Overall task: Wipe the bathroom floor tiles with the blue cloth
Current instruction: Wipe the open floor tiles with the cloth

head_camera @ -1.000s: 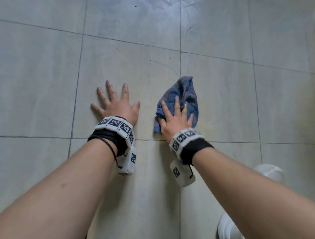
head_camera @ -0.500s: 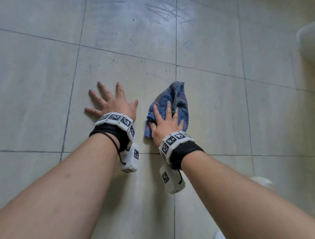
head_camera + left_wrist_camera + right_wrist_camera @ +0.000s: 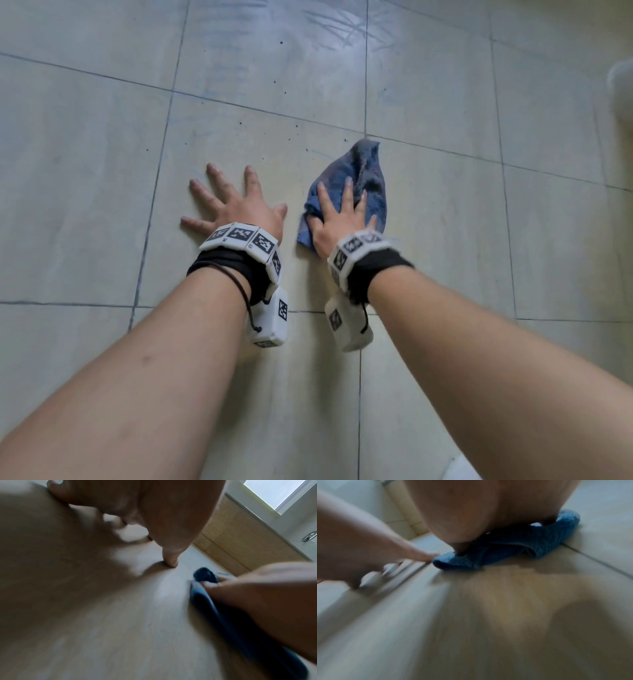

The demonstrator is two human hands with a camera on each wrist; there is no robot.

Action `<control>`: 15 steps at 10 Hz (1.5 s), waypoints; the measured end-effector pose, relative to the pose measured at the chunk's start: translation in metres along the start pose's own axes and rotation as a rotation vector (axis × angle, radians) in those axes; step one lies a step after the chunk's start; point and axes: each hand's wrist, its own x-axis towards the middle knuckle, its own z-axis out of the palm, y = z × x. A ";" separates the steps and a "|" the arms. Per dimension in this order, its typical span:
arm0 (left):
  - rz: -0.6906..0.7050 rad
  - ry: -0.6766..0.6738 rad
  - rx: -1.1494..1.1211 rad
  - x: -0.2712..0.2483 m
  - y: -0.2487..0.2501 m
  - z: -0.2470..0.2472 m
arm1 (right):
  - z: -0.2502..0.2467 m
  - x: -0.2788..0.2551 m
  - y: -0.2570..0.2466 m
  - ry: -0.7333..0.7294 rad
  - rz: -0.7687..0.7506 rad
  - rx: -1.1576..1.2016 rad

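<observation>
The blue cloth (image 3: 359, 178) lies bunched on the pale floor tiles (image 3: 445, 222), just left of a grout line crossing. My right hand (image 3: 339, 212) presses flat on its near part with straight, spread fingers. In the right wrist view the cloth (image 3: 530, 543) sits folded under my palm. My left hand (image 3: 236, 205) lies flat on the bare tile to the cloth's left, fingers splayed, holding nothing. The left wrist view shows the cloth (image 3: 205, 576) beside my right hand's fingertips.
Small dark specks (image 3: 274, 82) dot the tiles beyond my hands. A white object (image 3: 621, 82) stands at the far right edge, another white thing (image 3: 460, 469) at the bottom right. A tan tiled wall base (image 3: 240, 545) and a window (image 3: 278, 492) lie ahead.
My right hand has slid the cloth toward my left hand over the last second, then slightly away from me. My left hand stays planted on the tile.
</observation>
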 end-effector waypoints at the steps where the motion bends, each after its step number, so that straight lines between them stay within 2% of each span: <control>1: 0.002 -0.012 0.000 -0.001 0.000 -0.002 | 0.029 -0.032 0.012 0.036 0.006 -0.012; 2: 0.011 -0.018 0.006 -0.003 -0.002 -0.002 | 0.034 -0.035 0.014 0.049 0.033 -0.003; 3: 0.016 -0.018 0.012 -0.002 -0.003 -0.003 | 0.021 -0.015 0.009 0.037 0.041 0.003; 5: 0.001 -0.024 0.015 -0.002 0.000 -0.004 | -0.034 0.047 0.000 0.037 0.045 0.046; 6: -0.001 -0.017 0.007 -0.002 0.001 -0.003 | -0.030 0.039 0.001 0.045 0.056 0.044; 8: 0.035 -0.042 0.016 0.004 -0.006 -0.015 | 0.032 -0.034 0.014 0.036 0.069 -0.010; 9: 0.048 -0.045 0.025 0.010 -0.010 -0.021 | 0.026 -0.025 0.013 -0.003 0.066 -0.026; 11: 0.040 -0.040 0.029 0.016 -0.009 -0.016 | -0.007 0.019 0.002 0.023 0.001 -0.046; 13: 0.032 -0.064 0.069 0.018 -0.008 -0.016 | -0.061 0.088 -0.022 0.029 -0.062 -0.043; 14: 0.033 -0.085 0.077 0.018 -0.008 -0.019 | -0.058 0.082 -0.021 0.045 -0.051 -0.037; 15: 0.076 -0.076 0.081 0.021 -0.021 -0.023 | -0.024 0.037 -0.005 0.047 -0.065 -0.066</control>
